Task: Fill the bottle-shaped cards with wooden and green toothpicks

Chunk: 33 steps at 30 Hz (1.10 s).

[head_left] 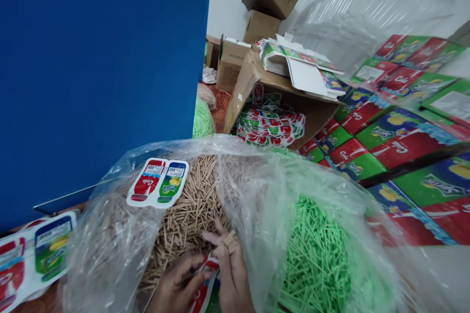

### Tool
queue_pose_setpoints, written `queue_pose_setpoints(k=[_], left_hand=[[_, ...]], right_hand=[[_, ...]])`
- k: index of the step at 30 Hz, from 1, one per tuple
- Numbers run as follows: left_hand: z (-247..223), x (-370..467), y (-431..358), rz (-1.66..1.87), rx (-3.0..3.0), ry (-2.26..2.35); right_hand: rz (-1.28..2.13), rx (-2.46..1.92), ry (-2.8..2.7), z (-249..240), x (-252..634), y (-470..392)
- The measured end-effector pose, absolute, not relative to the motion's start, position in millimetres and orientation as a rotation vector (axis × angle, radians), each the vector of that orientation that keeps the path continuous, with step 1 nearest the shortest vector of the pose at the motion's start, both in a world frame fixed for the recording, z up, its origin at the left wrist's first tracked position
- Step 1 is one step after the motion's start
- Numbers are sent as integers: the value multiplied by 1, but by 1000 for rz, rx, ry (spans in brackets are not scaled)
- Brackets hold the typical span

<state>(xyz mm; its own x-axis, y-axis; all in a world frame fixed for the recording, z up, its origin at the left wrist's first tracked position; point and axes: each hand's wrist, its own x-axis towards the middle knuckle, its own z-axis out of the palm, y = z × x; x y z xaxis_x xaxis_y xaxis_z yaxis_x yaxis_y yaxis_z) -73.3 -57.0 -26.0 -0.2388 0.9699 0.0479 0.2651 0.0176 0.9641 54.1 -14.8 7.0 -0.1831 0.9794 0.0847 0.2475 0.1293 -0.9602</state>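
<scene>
My left hand (179, 279) pinches a red, blue and green Cola and Sprite packet (209, 281) at the bottom of the head view. Beside it, my right hand (233, 266) grips a small bunch of brown sticks (230, 243) between thumb and fingers, close to the packet's upper edge. Both hands are over an open clear plastic bag (253, 190) full of loose brown sticks (194, 195). On top of that heap lies a flat double packet (158, 182) with Cola and Sprite prints. The lower part of the held packet is partly hidden by my hands.
Green sticks (316, 254) fill another clear bag at right. More packets (36, 254) lie at lower left beside a blue panel (99, 73). Behind stands a carton (242, 88) of packets with flat printed card on top. Printed boxes (396, 142) are stacked at right.
</scene>
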Motion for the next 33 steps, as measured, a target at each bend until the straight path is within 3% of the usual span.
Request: queue_pose_setpoints(k=[8,14,18,26,33], left_hand=[[-19,-87,-49,1326,1931,1477],[-9,-79,-44,1131,1829,1460],[-9,-76,-39,1219,1680,1477],[-7,-72,-26,1206,1375,1434],[-14,-52,-20,1203,888,1560]], right_hand=[[944,-909,-2207,33,77,1],[621,-958,-2236,27,87,-4],[448,-685,-2441,29,96,-1],[500,-906,-2270,47,105,-5],[913,-1443,-1328,-1,123,-28]])
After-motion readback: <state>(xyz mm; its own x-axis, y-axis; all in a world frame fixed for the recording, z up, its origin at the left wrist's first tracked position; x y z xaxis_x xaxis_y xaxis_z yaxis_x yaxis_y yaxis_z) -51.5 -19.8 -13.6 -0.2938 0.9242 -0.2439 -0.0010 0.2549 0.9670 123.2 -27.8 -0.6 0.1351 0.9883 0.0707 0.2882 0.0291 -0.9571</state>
